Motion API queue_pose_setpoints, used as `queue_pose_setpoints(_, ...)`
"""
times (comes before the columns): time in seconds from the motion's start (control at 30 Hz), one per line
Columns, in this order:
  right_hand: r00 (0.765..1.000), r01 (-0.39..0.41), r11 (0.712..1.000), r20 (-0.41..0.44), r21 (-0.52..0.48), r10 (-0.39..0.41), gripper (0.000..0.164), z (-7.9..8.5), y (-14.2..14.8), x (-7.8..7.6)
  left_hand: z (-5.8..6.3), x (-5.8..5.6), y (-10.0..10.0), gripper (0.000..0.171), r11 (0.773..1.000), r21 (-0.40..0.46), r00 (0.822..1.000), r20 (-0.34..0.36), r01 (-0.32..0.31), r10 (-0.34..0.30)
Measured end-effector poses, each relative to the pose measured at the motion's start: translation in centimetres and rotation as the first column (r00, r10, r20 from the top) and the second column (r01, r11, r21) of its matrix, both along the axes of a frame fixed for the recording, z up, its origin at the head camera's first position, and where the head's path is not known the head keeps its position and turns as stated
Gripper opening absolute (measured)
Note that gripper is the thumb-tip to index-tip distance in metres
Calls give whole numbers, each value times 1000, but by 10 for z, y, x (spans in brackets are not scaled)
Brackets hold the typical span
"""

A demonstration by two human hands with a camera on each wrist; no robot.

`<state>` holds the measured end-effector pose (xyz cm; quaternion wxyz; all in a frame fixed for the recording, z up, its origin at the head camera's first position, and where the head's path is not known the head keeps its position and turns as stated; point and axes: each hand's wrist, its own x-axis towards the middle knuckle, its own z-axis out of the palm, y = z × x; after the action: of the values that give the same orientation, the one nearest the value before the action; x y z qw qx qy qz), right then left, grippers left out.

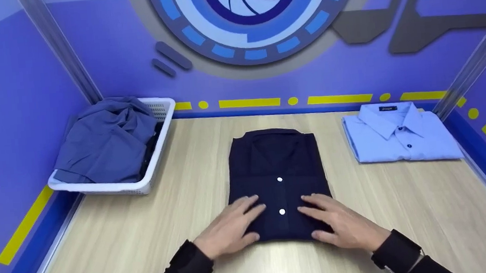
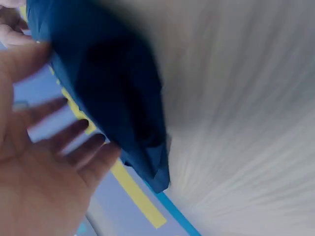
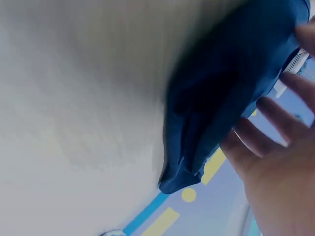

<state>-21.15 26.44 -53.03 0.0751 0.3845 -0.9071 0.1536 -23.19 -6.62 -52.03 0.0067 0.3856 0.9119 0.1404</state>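
Note:
A dark navy shirt (image 1: 276,160), folded into a rectangle with its collar at the far end, lies in the middle of the table. Two white buttons show down its front. My left hand (image 1: 232,227) is over the shirt's near left part, fingers spread and fairly straight. On the opposite side my right hand (image 1: 340,220) mirrors it, fingers spread over the near right part. Both wrist views show the folded layers of the navy shirt (image 2: 113,88) beside the fingers; neither hand grips the cloth.
At the back left stands a white plastic basket (image 1: 166,112) heaped with crumpled grey-blue cloth (image 1: 107,139) and something black. A folded light blue shirt (image 1: 401,140) lies at the back right. Blue-purple panels wall the wooden table (image 1: 192,158) at the back and sides.

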Motion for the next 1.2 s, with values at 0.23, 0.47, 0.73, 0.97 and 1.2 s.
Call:
queue_pose_setpoints(0.23, 994, -12, 993, 111, 120, -2, 79, -3, 2, 8, -10, 8, -2, 80, 998, -61, 994, 113, 18, -11)
queue_pose_setpoints(0.47, 1000, 18, 984, -11, 175, -17, 88, -12, -2, 10, -16, 13, 10, 74, 988, -153, 996, -87, -12, -1)
queue_pose_setpoints(0.73, 994, 27, 980, -106, 196, -6, 78, -14, 0, 13, -22, 17, 20, 56, 967, -241, 940, -342, -86, -2)
queue_pose_setpoints(0.97, 998, 5, 980, -55, 196, 5, 73, -7, 4, 17, -17, 22, 17, 48, 963, -264, 917, -395, -51, -60)
queue_pose_setpoints(1.2, 998, -41, 980, -31, 197, 48, 63, 0, 8, 27, -15, 32, 8, 52, 973, -229, 922, -372, 23, -109)
